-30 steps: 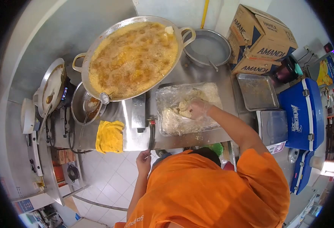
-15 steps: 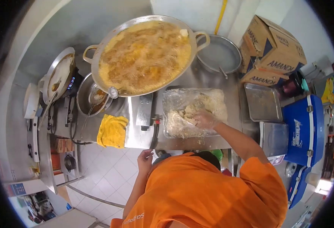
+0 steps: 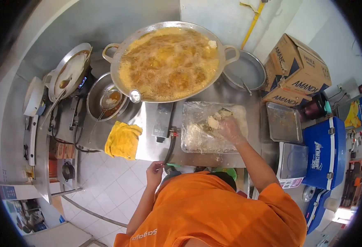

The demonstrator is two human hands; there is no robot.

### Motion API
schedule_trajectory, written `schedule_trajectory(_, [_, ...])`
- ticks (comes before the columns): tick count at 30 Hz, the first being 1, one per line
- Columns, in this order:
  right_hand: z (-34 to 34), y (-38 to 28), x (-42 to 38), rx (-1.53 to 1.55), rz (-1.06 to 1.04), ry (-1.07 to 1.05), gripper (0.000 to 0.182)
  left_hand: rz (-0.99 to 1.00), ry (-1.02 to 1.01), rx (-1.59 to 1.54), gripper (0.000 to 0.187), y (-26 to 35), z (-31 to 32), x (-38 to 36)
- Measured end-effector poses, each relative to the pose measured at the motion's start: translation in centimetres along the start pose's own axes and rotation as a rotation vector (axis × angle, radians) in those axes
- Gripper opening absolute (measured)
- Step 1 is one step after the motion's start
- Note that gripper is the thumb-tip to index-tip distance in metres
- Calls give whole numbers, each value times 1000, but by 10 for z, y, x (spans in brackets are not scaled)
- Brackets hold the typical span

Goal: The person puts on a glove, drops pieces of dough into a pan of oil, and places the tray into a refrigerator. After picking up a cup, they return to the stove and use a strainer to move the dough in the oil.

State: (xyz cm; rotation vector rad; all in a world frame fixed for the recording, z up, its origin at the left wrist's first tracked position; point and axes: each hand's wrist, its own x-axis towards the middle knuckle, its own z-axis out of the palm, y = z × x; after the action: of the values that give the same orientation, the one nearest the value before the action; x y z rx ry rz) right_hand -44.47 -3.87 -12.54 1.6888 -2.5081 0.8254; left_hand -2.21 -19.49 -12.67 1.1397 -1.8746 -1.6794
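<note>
In a clear plastic glove, my right hand [image 3: 230, 129] is closed over a flour-coated piece of food [image 3: 213, 122] at its fingertips. It is inside a shallow clear tray [image 3: 191, 143] of pale crumbly flour [image 3: 199, 133]. My left hand [image 3: 154, 173] hangs low by the counter's front edge, close to the end of a dark gas hose [image 3: 170, 150]. Its fingers are curled together beside a thin green strip [image 3: 172, 165]; what they hold I cannot tell. Behind the tray, a large two-handled pan [image 3: 115, 72] holds bubbling oil, with a dial thermometer [image 3: 135, 96] on its rim.
A yellow cloth [image 3: 122, 140] lies on the counter's left. Beyond it are a steel bowl with a strainer [image 3: 108, 101] and another wok [image 3: 71, 68]. Right of the pan stands a basin of cloudy liquid [image 3: 247, 72]. Cardboard boxes [image 3: 298, 68], a metal tray [image 3: 284, 121] and a blue cooler [image 3: 323, 152] line the right.
My right hand has shifted within the flour, and a pale coated piece now shows at its fingertips. A green strip now shows beside my left hand. The whole view has shifted slightly.
</note>
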Motion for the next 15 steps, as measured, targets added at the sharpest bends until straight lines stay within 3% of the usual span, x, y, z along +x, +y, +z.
schedule_trajectory(5, [-93, -76, 40, -67, 63, -40, 39, -44, 30, -59, 29, -13, -21, -2])
schedule_trajectory(8, [-159, -144, 71, -161, 10, 67, 35, -37, 63, -87, 30, -13, -34, -6])
schedule_trajectory(11, [-204, -192, 119, -186, -204, 147, 31, -41, 105, -97, 30, -15, -47, -10])
schedule_trajectory(14, [-219, -226, 169, -164, -342, 11, 31, -32, 130, -123, 30, -24, -59, -13])
schedule_trajectory(15, [-217, -238, 187, -193, -299, -56, 32, -22, 131, -139, 30, -26, -63, -12])
